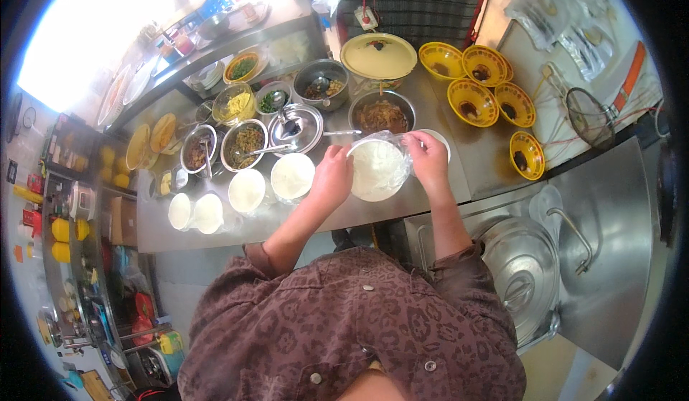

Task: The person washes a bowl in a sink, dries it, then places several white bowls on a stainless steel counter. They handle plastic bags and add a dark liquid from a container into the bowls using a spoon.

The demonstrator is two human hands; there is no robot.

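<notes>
A white bowl (377, 170) with clear plastic film over it is between my hands at the counter's front. My left hand (335, 172) grips its left rim. My right hand (427, 156) pinches the crumpled film at its right side. Another white rim shows partly behind my right hand. To the left stand several white bowls (292, 176), some with clear plastic around their sides. Behind them are steel bowls of chopped food (245, 144) with spoons, and a steel lid (296, 128). A steel bowl of brown food (382, 117) lies just beyond my hands.
Several yellow patterned bowls (472, 102) with dark sauce stand at the right rear. A large lidded pot (378, 56) is at the back. At right are a wire strainer (590, 118) and a steel sink (608, 207); shelves (81, 239) line the left side.
</notes>
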